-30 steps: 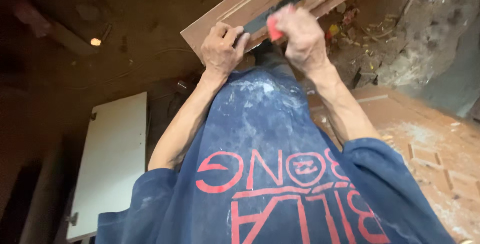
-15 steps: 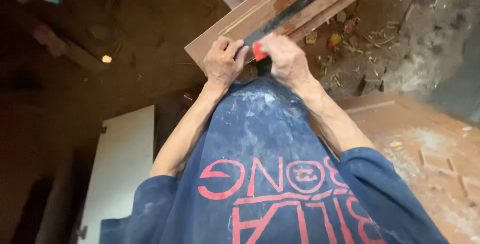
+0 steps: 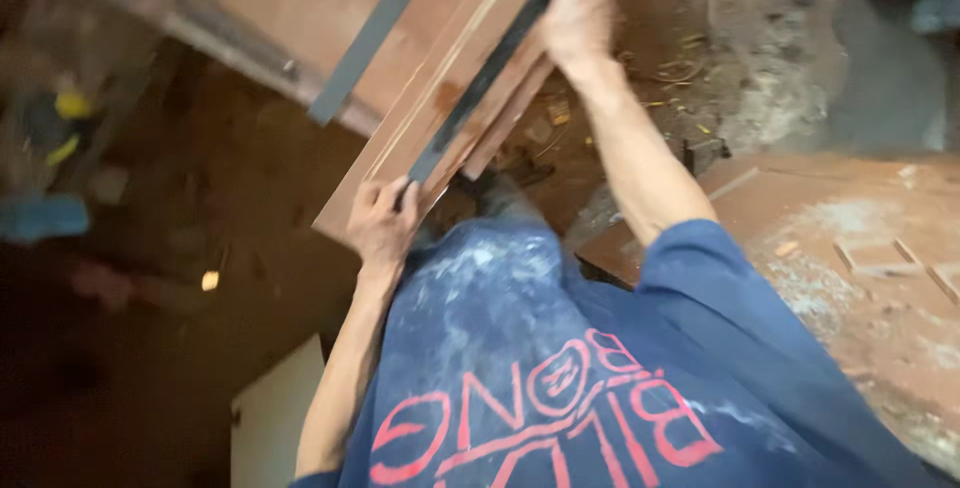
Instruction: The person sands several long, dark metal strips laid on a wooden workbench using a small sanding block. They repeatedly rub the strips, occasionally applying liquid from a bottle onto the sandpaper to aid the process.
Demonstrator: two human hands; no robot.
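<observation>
A long brown wooden board [image 3: 400, 153] slants from the lower left to the top right in front of me. A dark flat straightedge [image 3: 487, 76] lies along it. My left hand [image 3: 383, 223] grips the board's near end, its fingertips on the end of the straightedge. My right hand [image 3: 575, 16] is stretched far up the board with its fingers curled against the straightedge. The blur hides whether that hand has anything inside it. My dusty blue trousers [image 3: 480, 298] and blue shirt with red print [image 3: 560, 408] fill the bottom of the view.
A wider brown panel [image 3: 300, 3] with a second dark strip [image 3: 370, 38] lies behind the board. A dusty wooden panel [image 3: 860, 248] sits at the right, and a white panel [image 3: 265, 418] is at the lower left. Wood scraps litter the dirt floor [image 3: 660, 98].
My right hand has slid up along the straightedge from beside my left hand to the far end. The red item seen in it earlier no longer shows. The view has tilted upward.
</observation>
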